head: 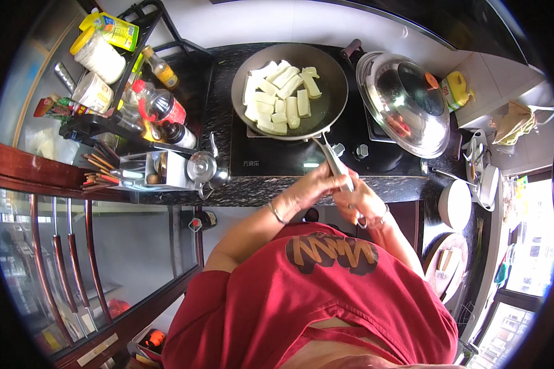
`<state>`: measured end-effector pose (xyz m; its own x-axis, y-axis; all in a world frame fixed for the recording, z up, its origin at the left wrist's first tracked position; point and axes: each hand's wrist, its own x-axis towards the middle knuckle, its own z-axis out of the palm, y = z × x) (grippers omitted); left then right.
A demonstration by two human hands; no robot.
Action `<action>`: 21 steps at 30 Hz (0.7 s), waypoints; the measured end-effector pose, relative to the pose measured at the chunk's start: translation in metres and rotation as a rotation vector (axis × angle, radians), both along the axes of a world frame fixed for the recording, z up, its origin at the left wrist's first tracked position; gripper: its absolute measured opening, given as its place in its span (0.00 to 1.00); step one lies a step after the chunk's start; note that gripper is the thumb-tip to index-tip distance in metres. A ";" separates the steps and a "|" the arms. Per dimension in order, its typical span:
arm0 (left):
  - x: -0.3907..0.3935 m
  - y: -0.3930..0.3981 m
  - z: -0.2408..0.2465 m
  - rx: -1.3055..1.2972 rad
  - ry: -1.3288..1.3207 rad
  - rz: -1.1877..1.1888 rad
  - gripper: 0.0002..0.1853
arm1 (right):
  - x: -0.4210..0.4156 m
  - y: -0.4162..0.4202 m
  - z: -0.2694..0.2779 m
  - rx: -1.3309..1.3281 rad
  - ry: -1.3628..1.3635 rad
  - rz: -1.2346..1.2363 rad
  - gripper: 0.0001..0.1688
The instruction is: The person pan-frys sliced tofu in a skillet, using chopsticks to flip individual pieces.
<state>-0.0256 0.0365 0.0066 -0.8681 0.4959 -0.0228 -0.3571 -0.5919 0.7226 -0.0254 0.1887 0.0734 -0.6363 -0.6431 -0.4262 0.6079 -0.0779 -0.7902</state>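
Observation:
A frying pan point(325, 110) sits over the left part of the black gas hob point(277, 161). In it lie many pale, flat rectangular pieces of food point(293, 106), tofu-like, in a little clear liquid. The pan's long metal handle point(334, 159) points towards me. My left hand point(323, 180) is closed round the handle. Just below and to the right, my right hand point(362, 198) also grips the handle near its ring end.
A domed steel wok lid point(374, 97) covers the right burner area. Bottles, jars and a black rack point(92, 122) stand at left, beside a chopstick holder point(180, 170) and a steel pot point(217, 168). At right are a white bowl point(455, 205) and a round board point(459, 246).

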 end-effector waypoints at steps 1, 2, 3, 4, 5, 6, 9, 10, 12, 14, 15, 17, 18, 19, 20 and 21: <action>0.006 0.001 -0.002 0.057 0.004 -0.057 0.15 | 0.004 0.003 0.004 0.071 0.008 0.056 0.29; 0.007 -0.001 -0.005 0.072 0.001 -0.053 0.16 | 0.005 0.002 0.003 0.026 -0.038 0.046 0.31; 0.009 -0.002 -0.007 0.086 -0.002 -0.050 0.16 | 0.007 0.001 0.003 -0.019 -0.083 0.036 0.32; 0.005 -0.005 -0.007 0.058 -0.025 -0.022 0.16 | 0.005 -0.006 0.011 -0.121 -0.091 -0.036 0.31; -0.002 -0.009 -0.007 0.028 -0.048 0.007 0.17 | -0.005 -0.007 0.000 -0.155 -0.090 0.007 0.35; -0.011 -0.013 -0.012 0.035 -0.006 -0.006 0.17 | -0.015 -0.011 -0.004 -0.167 -0.078 0.016 0.35; -0.027 -0.017 -0.010 0.053 0.037 -0.052 0.18 | -0.024 -0.012 -0.011 -0.168 -0.125 -0.028 0.33; -0.022 -0.010 -0.006 0.054 0.030 0.009 0.18 | -0.021 -0.009 -0.009 -0.136 -0.068 -0.030 0.28; -0.008 0.001 -0.004 0.048 -0.008 -0.045 0.18 | -0.005 -0.002 0.005 -0.011 -0.015 -0.092 0.18; 0.009 0.008 -0.005 0.082 -0.026 -0.068 0.17 | 0.008 0.007 0.006 0.057 -0.023 -0.017 0.18; 0.013 0.006 -0.006 0.080 0.002 -0.087 0.17 | 0.011 0.008 0.005 0.023 -0.020 -0.017 0.19; 0.013 -0.002 -0.005 0.067 -0.052 -0.027 0.17 | 0.007 0.001 0.011 0.025 -0.053 0.026 0.20; 0.006 -0.008 -0.003 0.030 -0.021 -0.050 0.16 | 0.001 -0.003 0.008 -0.053 -0.059 0.020 0.22; 0.000 -0.012 -0.007 0.035 -0.032 -0.020 0.15 | -0.006 -0.008 0.000 -0.133 -0.064 0.017 0.24; -0.008 -0.015 -0.007 0.027 0.007 -0.020 0.15 | -0.012 -0.006 -0.014 -0.124 -0.163 -0.002 0.27; -0.013 -0.017 -0.005 0.026 0.040 -0.016 0.15 | -0.016 -0.009 -0.012 -0.190 -0.134 0.008 0.26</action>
<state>-0.0383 0.0195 0.0020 -0.8601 0.5096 0.0248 -0.3377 -0.6050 0.7211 -0.0411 0.1799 0.0618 -0.5765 -0.7250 -0.3768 0.7075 -0.2123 -0.6740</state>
